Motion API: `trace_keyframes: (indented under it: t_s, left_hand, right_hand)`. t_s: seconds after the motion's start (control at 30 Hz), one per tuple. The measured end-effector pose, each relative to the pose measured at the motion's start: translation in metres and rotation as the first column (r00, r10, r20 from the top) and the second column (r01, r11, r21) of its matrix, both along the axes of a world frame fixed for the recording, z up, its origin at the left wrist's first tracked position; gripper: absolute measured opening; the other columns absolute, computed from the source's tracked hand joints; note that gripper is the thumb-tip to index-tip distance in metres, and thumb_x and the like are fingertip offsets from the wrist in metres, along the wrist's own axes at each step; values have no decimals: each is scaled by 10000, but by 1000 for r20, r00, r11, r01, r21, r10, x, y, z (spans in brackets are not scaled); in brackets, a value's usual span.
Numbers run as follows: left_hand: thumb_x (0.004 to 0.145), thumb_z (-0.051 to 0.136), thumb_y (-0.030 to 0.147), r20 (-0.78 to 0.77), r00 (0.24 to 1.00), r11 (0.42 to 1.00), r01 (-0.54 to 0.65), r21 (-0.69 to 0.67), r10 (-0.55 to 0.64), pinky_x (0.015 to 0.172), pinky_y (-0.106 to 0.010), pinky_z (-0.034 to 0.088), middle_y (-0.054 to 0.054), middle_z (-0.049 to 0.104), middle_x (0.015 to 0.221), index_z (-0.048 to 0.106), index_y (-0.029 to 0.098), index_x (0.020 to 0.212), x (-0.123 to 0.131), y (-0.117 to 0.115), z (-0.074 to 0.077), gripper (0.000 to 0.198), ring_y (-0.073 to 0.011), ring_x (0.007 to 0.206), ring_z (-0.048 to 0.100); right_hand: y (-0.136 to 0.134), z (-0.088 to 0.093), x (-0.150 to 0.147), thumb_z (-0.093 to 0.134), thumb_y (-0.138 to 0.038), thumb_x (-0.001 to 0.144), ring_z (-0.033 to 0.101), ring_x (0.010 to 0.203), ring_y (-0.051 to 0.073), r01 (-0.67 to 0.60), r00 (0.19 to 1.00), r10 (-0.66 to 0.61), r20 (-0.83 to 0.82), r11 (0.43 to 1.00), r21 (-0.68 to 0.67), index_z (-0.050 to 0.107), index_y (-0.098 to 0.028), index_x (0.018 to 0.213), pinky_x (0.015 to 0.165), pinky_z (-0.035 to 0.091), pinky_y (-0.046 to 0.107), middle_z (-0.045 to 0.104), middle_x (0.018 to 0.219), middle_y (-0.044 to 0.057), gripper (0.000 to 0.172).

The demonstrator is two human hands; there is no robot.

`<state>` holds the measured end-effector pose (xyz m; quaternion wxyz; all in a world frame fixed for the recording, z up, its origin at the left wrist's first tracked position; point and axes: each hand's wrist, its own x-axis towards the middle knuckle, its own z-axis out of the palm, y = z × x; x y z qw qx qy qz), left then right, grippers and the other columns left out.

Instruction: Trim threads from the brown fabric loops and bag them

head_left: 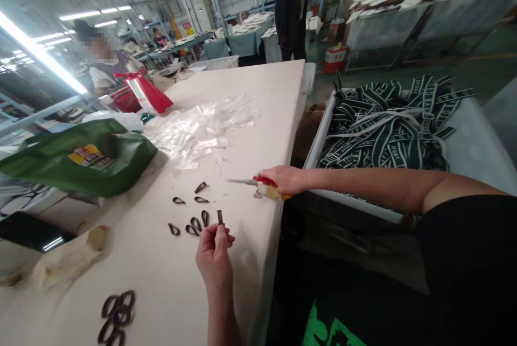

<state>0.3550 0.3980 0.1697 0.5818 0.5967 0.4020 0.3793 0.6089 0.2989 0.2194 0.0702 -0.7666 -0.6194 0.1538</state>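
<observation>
Between the thumb and fingers of my left hand (216, 251) a small dark brown strap piece (220, 217) is pinched, its end pointing up. My fingers hide the lower part of it. My right hand (286, 180) is closed round scissors (244, 181) with red on the handle; the blades point left, apart from the strap piece. Pale wrapping (269, 191) shows at the handle. Just beyond my left hand, several small dark loops (196, 223) lie on the white table (246, 144). More dark loops (117, 316) are grouped at the near left.
Clear plastic scraps (202, 127) lie farther up the table. A green bag (81, 157), a phone (32, 232) and a pale wrapped roll (72, 254) sit on the left. At right, a white bin (472, 136) holds dark green lettered straps (388, 125). A person (293, 9) stands beyond the table.
</observation>
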Motion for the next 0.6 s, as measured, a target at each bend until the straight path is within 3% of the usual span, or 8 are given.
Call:
trace_keyframes:
  t_s: [0.1, 0.27, 0.6]
  left_hand:
    - [793, 691, 458, -39, 999, 1000, 1, 27, 0, 562, -226, 469, 25, 640, 675, 634, 193, 787, -1, -1, 0, 271, -111, 575, 569]
    - [799, 674, 474, -92, 996, 998, 6, 62, -1, 570, -231, 474, 24, 644, 648, 633, 200, 792, -2, -2, 2, 277, -123, 580, 584]
    - [819, 634, 445, -151, 989, 990, 28, 136, -8, 585, -253, 488, 21, 640, 658, 625, 207, 780, -1, -4, 3, 241, -140, 586, 609]
  right_hand:
    - [-2, -3, -21, 675, -334, 794, 637, 907, 213, -86, 994, 90, -59, 994, 67, 616, -153, 1125, 715, 425, 271, 696, 1055, 95, 382]
    - [3, -2, -38, 680, -496, 781, 639, 964, 243, -106, 993, 113, -29, 979, 173, 627, -163, 1148, 809, 462, 315, 692, 1056, 94, 498]
    - [12, -8, -44, 676, -366, 771, 647, 937, 236, -153, 987, 136, 83, 953, 261, 649, -149, 1128, 802, 473, 317, 690, 1051, 96, 420]
